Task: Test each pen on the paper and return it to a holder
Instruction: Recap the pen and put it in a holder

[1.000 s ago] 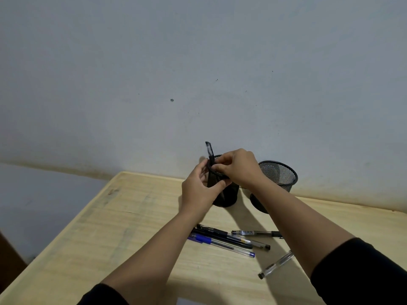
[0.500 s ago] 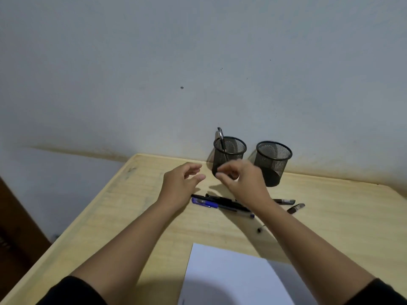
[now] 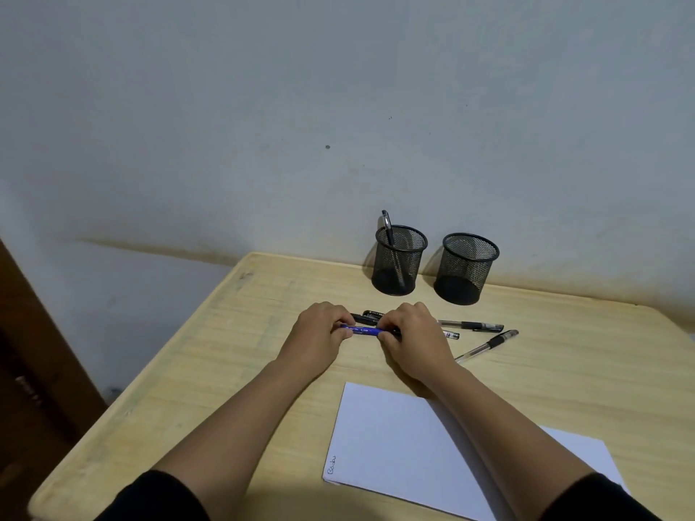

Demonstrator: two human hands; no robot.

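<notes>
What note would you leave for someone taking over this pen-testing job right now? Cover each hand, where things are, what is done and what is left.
Left hand and right hand each grip an end of the blue pen, low over the table.
Left holder has one pen; right holder looks empty.
Paper lies near, with one scribble at its corner.
Left: test the blue pen, then the loose pens beside it, and put each in a holder.

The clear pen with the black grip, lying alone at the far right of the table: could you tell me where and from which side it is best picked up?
Pinch the clear pen from above at its transparent mid-barrel. It lies flat and slanted on the table, apart from the other pens, so both long sides are free for fingers to close across it.
</notes>
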